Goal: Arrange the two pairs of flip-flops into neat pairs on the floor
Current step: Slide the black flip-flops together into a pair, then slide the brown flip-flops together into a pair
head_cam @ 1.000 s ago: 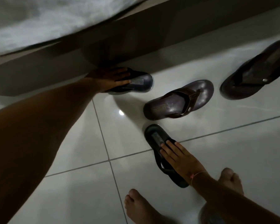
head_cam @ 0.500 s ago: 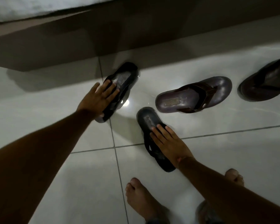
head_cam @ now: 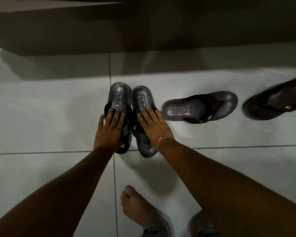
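Note:
Two black flip-flops lie side by side on the white tiled floor, heels pointing away from me. My left hand (head_cam: 110, 130) presses flat on the left black flip-flop (head_cam: 119, 96), and my right hand (head_cam: 154, 124) presses flat on the right black flip-flop (head_cam: 141, 100). The two soles touch along their inner edges. A brown flip-flop (head_cam: 195, 106) lies sideways just right of my right hand, its toe pointing right. The second brown flip-flop (head_cam: 277, 101) lies further right, cut off by the frame edge.
A low dark bed base (head_cam: 143, 28) runs across the top of the view, casting a shadow on the floor. My bare left foot (head_cam: 137, 207) stands near the bottom centre, and my right foot (head_cam: 202, 224) is partly hidden under my right arm.
My left hand slid its black flip-flop right and turned it, my right hand shifted the other up; the two now lie parallel and touching. The camera tilted further down.

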